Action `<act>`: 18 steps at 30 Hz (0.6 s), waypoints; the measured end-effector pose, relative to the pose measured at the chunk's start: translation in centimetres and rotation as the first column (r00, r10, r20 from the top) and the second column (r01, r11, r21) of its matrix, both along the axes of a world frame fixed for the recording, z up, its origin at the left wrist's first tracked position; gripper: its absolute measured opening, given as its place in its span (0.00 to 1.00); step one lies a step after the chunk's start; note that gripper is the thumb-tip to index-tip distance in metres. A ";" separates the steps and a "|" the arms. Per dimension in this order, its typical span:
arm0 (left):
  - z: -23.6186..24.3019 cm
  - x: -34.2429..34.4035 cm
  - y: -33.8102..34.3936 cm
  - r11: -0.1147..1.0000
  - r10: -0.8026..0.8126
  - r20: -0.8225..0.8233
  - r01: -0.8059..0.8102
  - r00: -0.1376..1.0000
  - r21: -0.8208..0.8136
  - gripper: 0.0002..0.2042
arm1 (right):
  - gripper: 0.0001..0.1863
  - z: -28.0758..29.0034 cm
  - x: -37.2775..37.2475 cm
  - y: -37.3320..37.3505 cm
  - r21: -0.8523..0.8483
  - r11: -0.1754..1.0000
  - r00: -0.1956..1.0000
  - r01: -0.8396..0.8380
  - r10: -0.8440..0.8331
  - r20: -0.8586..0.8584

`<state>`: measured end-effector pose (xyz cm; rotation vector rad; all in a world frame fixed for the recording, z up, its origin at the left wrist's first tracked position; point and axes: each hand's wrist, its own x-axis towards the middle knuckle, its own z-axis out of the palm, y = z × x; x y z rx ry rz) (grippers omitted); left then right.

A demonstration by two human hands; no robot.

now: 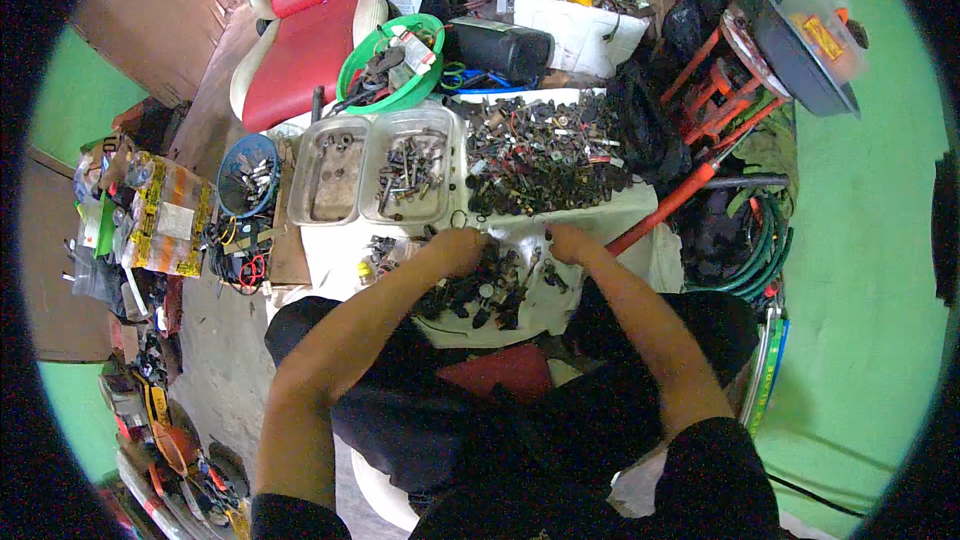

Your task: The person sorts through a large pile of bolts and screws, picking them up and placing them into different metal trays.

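Head view shows my left hand (458, 248) and right hand (572, 242) both down on a white cloth (330, 255), at the far edge of a small heap of dark metal parts (485, 290). Each grip is curled over the parts; I cannot tell whether either actually holds one. Beyond the hands lie a bigger pile of parts (545, 152) and two clear trays (375, 165).

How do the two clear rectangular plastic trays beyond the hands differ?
The left clear rectangular plastic tray is nearly bare, holding a few small parts near its far end; the right clear rectangular plastic tray holds a dense heap of bolts and screws. The left one also looks grimier on the bottom. Both stand side by side on the white cloth and look alike in shape.
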<state>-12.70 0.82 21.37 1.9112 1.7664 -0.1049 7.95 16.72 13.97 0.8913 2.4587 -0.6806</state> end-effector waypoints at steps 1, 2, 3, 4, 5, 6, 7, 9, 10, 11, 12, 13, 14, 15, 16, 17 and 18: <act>0.0 1.1 0.4 0.998 -0.046 -0.031 0.048 0.998 0.050 0.17 | 0.25 -4.0 2.4 0.9 0.056 0.998 0.999 0.020 -0.018 -0.040; -0.6 1.5 -0.6 0.996 -0.046 -0.063 0.051 0.997 0.077 0.17 | 0.26 -4.8 3.1 -0.3 0.041 0.999 1.000 0.030 -0.030 -0.008; -3.1 1.4 -1.6 0.999 -0.042 -0.052 0.040 0.998 -0.034 0.20 | 0.27 -4.7 3.6 -1.8 0.029 0.999 0.999 0.029 -0.030 0.026; -3.4 2.1 -2.1 0.997 -0.066 -0.080 0.062 0.995 -0.045 0.21 | 0.28 -4.4 4.8 -3.0 0.023 0.999 0.996 0.049 -0.051 0.068; -3.0 2.9 -2.8 0.995 -0.087 -0.110 0.081 0.990 -0.057 0.22 | 0.28 -3.8 5.9 -4.4 0.039 0.996 0.996 0.074 -0.076 0.039; -2.9 3.7 -3.0 0.991 -0.125 -0.141 0.117 0.982 -0.062 0.23 | 0.27 -4.3 6.9 -5.0 0.047 0.997 0.998 0.057 -0.059 0.035; -7.8 3.0 -5.1 0.998 -0.051 -0.044 0.053 0.998 0.022 0.24 | 0.26 -5.2 6.9 -5.7 0.045 0.999 1.000 0.004 -0.005 0.019; -10.0 4.4 -5.1 0.996 0.034 -0.068 -0.039 0.997 -0.077 0.20 | 0.25 -6.9 7.7 -5.9 0.077 0.996 0.997 -0.050 0.055 -0.062; -10.7 5.0 -5.0 0.989 0.073 -0.085 -0.083 0.994 -0.124 0.19 | 0.25 -7.6 7.6 -6.1 0.106 0.991 0.986 -0.081 0.095 -0.139; -11.2 5.4 -5.1 0.971 0.163 -0.081 -0.174 0.983 -0.166 0.17 | 0.25 -8.3 7.4 -6.4 0.138 0.985 0.968 -0.108 0.136 -0.213; -11.5 5.7 -5.2 0.942 0.253 -0.081 -0.264 0.964 -0.207 0.16 | 0.25 -8.4 6.6 -6.9 0.116 0.981 0.964 -0.155 0.176 -0.199; -12.0 6.2 -4.8 0.910 0.325 -0.079 -0.334 0.942 -0.243 0.15 | 0.25 -8.0 5.8 -7.4 0.098 0.978 0.963 -0.185 0.200 -0.181; -15.5 6.0 -7.0 0.891 0.388 -0.043 -0.387 0.921 -0.236 0.17 | 0.26 -6.7 3.9 -8.7 0.058 0.958 0.939 -0.280 0.286 -0.190; -21.4 5.4 -10.8 0.855 0.472 -0.017 -0.462 0.882 -0.237 0.19 | 0.27 -5.4 1.9 -10.4 0.012 0.918 0.896 -0.396 0.389 -0.213; -22.7 5.7 -11.2 0.801 0.553 -0.008 -0.535 0.833 -0.269 0.21 | 0.28 -6.1 1.8 -10.9 0.102 0.875 0.835 -0.473 0.482 -0.264; -23.6 5.9 -11.7 0.739 0.631 -0.008 -0.604 0.776 -0.296 0.23 | 0.29 -7.1 1.6 -11.8 0.197 0.819 0.757 -0.538 0.573 -0.313; -20.7 7.6 -9.3 0.658 0.700 -0.039 -0.665 0.713 -0.353 0.26 | 0.30 -9.0 2.4 -11.8 0.297 0.775 0.700 -0.557 0.631 -0.335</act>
